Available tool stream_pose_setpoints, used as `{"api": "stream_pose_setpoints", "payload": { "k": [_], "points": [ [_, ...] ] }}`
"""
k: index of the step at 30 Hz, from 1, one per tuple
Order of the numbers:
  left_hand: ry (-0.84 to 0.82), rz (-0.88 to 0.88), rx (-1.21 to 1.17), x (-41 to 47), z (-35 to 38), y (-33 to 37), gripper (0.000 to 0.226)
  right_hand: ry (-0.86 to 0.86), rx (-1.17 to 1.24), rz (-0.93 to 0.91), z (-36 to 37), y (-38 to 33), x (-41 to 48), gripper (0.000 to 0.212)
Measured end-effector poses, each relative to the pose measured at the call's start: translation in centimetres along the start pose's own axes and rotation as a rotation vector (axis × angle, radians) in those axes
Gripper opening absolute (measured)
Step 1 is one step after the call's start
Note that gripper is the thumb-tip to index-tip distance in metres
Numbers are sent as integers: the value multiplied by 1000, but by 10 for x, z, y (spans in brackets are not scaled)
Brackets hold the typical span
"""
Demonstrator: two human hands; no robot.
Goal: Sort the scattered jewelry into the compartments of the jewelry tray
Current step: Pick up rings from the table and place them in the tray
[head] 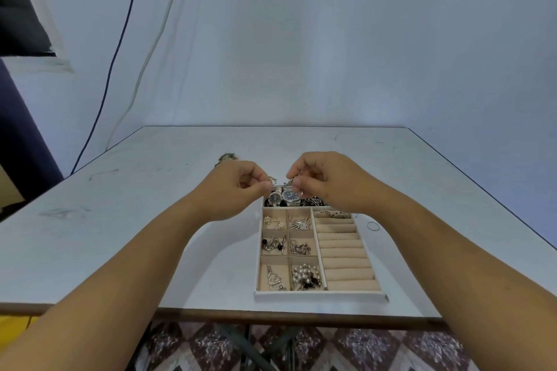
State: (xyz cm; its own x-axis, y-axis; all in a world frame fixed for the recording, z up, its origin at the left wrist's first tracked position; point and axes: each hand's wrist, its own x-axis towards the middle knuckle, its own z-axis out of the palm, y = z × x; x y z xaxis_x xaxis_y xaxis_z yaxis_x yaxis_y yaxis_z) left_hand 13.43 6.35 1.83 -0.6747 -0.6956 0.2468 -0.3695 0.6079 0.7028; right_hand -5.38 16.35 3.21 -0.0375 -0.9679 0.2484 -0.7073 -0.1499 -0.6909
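Observation:
A beige jewelry tray (pixel 319 295) lies near the table's front edge. Its small left compartments hold earrings, brooches and a pearl cluster (pixel 306 275). The far compartment holds two watches (pixel 283 196) and dark pieces. The ring rolls (pixel 343 253) on the right are mostly bare. Both hands hover above the tray's far end. My left hand (pixel 238 190) and my right hand (pixel 322 181) each pinch an end of a thin silvery chain (pixel 278 181) stretched between them.
A thin ring (pixel 373 226) lies on the table right of the tray. A small greenish jewelry piece (pixel 226 157) sits beyond my left hand. The grey table (pixel 120 235) ends at a brown front edge; a patterned floor shows below.

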Motion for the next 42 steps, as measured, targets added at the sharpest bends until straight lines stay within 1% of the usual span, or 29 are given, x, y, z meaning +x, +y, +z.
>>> {"api": "stream_pose_setpoints", "payload": {
  "k": [9, 18, 21, 24, 27, 32, 37, 42],
  "points": [
    [-3, 4, 18, -4, 8, -2, 9, -27, -127, 61, 18, 22, -9, 12],
    [-3, -2, 2, -4, 13, -5, 8, -26, -152, 45, 25, 29, -8, 8],
    [-8, 0, -2, -3, 15, -6, 8, 1, -145, 35, 21, 31, -7, 9],
    [-14, 11, -1, -1, 17, -4, 7, 72, -133, 19, 9, 31, -5, 8],
    [-35, 37, -6, 1, 22, -1, 5, 132, -137, 43, -11, 35, -3, 9],
    [-83, 80, 66, 7, 33, 2, 0, 169, -200, 101, -38, 49, 3, 10],
    [-117, 112, 184, 11, 40, 4, 4, 158, -214, 139, -51, 66, 11, 11],
    [-180, 170, 319, 16, 47, 1, 11, 131, -197, 150, -46, 80, 15, 10]
  ]
}}
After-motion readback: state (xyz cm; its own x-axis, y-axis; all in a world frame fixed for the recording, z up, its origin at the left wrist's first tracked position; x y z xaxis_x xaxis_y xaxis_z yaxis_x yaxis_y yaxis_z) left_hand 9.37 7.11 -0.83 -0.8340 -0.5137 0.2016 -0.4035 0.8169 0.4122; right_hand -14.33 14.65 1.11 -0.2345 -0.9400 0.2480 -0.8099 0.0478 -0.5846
